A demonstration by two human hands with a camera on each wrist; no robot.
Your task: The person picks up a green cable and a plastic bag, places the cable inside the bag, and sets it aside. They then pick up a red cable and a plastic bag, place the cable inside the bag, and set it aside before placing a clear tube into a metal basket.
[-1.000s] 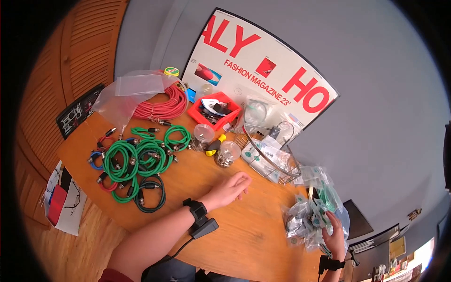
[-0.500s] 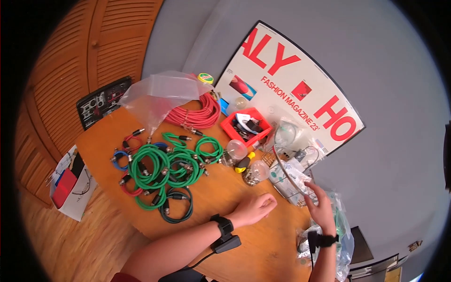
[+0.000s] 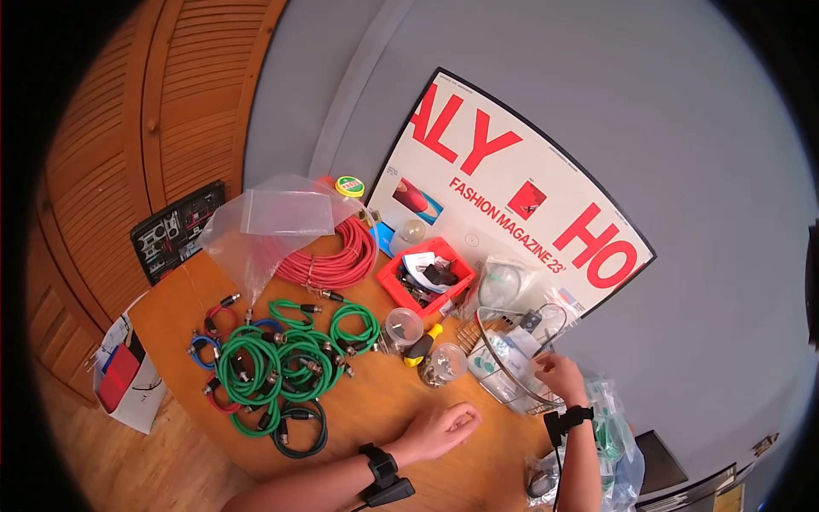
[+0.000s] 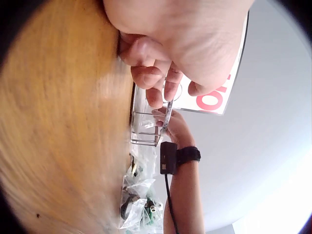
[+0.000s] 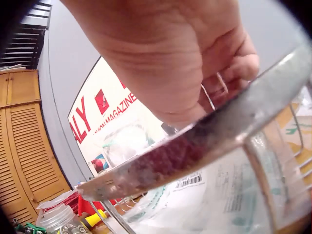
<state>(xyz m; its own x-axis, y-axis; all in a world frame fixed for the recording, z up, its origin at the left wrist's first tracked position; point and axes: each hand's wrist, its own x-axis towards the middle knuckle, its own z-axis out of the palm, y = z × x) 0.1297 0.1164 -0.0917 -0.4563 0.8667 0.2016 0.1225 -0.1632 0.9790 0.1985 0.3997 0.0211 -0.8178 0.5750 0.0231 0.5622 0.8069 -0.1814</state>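
Note:
My right hand point(image 3: 560, 379) is over the right side of a wire basket point(image 3: 492, 383), fingers bent down past its metal rim point(image 5: 200, 151). Clear plastic packets point(image 3: 512, 352) with printed labels lie inside the basket. From the right wrist camera, thin wire shows by the curled fingers point(image 5: 239, 73); I cannot tell whether they grip anything. My left hand point(image 3: 442, 432) rests low over the wooden table point(image 3: 358, 427), in front of the basket, with loosely curled fingers and nothing in them. In the left wrist view those fingers point(image 4: 147, 76) hang relaxed, and the right hand point(image 4: 174, 124) reaches in behind the rim.
Coiled green cables point(image 3: 247, 363) cover the table's left side, with a red cable coil point(image 3: 337, 256) behind. Two clear jars, one jar point(image 3: 444, 365) nearer, flank a yellow-black screwdriver point(image 3: 422, 346). A red bin point(image 3: 465, 273) stands behind. Bagged parts point(image 3: 610, 435) lie at right.
My right hand has left the bagged parts at the right and moved over to the basket, its fingers now bent down there. My left hand stays idle on the table; the head view has shifted.

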